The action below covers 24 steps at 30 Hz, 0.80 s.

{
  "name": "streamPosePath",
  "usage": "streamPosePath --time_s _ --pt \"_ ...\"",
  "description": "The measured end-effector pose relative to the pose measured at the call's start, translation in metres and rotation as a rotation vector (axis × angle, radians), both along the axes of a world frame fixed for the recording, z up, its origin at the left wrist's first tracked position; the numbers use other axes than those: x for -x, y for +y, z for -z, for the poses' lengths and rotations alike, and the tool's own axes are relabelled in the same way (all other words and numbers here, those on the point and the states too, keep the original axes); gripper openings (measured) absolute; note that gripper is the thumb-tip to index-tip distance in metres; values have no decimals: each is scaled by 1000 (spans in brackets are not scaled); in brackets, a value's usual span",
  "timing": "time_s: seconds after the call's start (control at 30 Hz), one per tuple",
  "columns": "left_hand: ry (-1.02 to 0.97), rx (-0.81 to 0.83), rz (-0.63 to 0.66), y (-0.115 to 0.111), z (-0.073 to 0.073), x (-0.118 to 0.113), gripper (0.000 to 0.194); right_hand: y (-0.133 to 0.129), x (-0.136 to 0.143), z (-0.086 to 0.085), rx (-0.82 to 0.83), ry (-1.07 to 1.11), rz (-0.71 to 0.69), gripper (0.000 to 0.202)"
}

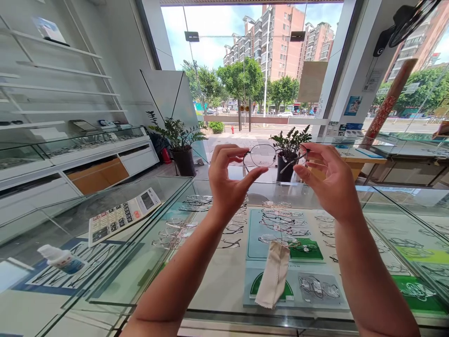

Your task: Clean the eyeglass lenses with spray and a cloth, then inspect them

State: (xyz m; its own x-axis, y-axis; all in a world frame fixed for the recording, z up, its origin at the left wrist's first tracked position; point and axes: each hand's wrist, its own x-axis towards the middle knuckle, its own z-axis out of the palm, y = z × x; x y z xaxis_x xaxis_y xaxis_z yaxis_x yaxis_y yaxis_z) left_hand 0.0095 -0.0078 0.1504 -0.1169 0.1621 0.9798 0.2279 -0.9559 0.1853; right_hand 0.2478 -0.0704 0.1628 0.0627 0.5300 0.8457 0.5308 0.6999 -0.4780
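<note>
A pair of eyeglasses (263,156) with thin dark round rims is held up in the air above the glass display counter. My left hand (228,175) pinches its left side between thumb and fingers. On the other side, my right hand (324,175) is closed around the right rim, with the thumb below and the fingers above. Light print shows on the left lens. Below the hands, a beige cleaning cloth (274,276) lies folded on the counter's glass top, apart from both hands.
On the counter's left are a calculator (124,215) and a white bottle (63,260) lying tilted. Rows of spectacle frames (282,217) show beneath the glass. Potted plants (183,159) stand before the glass doors; a wall fan (403,25) hangs at upper right.
</note>
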Motion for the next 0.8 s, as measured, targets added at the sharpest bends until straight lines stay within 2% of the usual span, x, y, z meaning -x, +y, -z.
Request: streamPosePath --time_s 0.3,0.53,0.8 --pt "2 32 -102 -5 3 -5 49 4 -4 3 57 -69 22 48" --pt "11 19 -110 -5 2 -4 45 -1 -2 1 56 -95 65 45" --pt "40 101 -81 3 2 1 46 -5 0 -2 -3 -103 108 42"
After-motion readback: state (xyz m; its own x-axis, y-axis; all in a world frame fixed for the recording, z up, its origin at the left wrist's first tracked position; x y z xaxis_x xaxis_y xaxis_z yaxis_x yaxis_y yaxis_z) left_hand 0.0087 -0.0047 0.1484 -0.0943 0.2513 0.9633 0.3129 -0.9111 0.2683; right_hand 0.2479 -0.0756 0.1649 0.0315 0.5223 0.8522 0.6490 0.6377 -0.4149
